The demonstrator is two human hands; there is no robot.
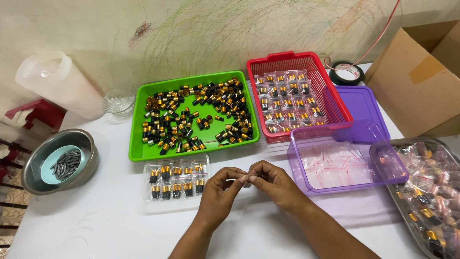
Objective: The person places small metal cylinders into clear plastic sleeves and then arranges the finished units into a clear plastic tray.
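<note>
Though between hands (218,189) (275,184), small piece (247,180) indistinct

Two hands (218,192) (275,184) are seen. One green tray (136,144), one red basket (330,86), two purple containers (297,168) (369,103), one cardboard box (421,72) and one tape roll (348,73) are counted.

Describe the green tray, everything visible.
The green tray is a shallow rectangular tray that looks like glossy plastic, with a raised rim and rounded corners. It sits flat on the white table near the wall, its right edge beside the red basket. Loose small black-and-gold cylindrical parts are scattered inside, thinner in the middle. Neither hand touches it.
</note>
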